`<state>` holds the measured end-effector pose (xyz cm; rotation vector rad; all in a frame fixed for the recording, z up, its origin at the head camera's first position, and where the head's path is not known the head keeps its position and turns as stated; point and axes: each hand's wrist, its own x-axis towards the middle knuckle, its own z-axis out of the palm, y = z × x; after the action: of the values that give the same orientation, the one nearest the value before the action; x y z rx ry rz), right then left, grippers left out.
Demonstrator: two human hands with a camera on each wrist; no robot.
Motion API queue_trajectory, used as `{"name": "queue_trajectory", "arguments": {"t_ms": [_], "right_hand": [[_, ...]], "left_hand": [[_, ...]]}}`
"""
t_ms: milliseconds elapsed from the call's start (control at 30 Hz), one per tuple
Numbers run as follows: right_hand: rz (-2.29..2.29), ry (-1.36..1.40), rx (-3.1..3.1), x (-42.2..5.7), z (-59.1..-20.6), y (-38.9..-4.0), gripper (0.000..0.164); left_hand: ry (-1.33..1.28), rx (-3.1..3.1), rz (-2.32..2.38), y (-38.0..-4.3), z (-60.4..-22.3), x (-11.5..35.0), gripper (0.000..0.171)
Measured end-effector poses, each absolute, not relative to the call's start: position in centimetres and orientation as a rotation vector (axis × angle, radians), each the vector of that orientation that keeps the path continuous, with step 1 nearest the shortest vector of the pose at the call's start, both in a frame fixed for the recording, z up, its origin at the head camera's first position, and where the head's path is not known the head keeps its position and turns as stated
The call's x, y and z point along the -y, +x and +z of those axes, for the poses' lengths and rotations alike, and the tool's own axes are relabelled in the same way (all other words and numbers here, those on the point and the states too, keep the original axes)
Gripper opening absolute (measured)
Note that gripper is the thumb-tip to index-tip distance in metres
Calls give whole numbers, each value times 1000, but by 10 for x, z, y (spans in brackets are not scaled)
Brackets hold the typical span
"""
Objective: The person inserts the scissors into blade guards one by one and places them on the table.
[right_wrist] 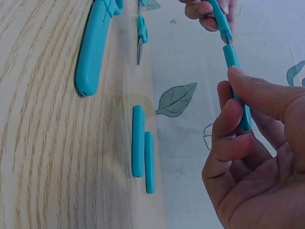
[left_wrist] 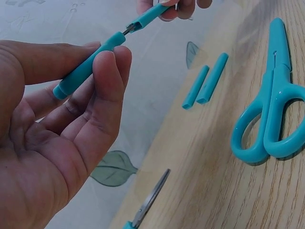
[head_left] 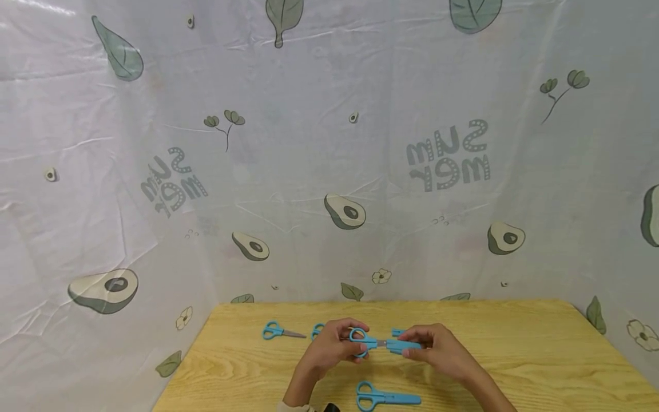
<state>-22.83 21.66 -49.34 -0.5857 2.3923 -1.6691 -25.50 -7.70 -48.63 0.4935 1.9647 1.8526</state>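
Note:
Above the table, my left hand [head_left: 329,348] pinches the blue handles of a pair of scissors [head_left: 372,342] between thumb and fingers. My right hand [head_left: 439,348] holds a blue blade cover [head_left: 401,346] by its far end. The cover sits over the blade tips, and a short stretch of bare metal shows between cover and handles. In the right wrist view the cover [right_wrist: 231,57] lines up with the scissors [right_wrist: 220,16]. Nearer the front edge lies another pair of scissors [head_left: 383,397] with its cover on.
Uncovered scissors [head_left: 275,330] lie at the back left of the wooden table [head_left: 515,343]. Another pair [head_left: 317,328] is mostly hidden behind my left hand. Two loose blade covers [left_wrist: 213,78] lie side by side behind my right hand. A printed plastic sheet [head_left: 309,171] surrounds the table.

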Motion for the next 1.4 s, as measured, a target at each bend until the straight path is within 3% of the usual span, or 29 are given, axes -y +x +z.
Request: {"name": "queue_trajectory", "arguments": {"t_ms": [1400], "right_hand": [[-1688,-559,-2451,-208,-488,-221,29]], "left_hand": [[556,-1947,1890,-251,-488,68,28]]}}
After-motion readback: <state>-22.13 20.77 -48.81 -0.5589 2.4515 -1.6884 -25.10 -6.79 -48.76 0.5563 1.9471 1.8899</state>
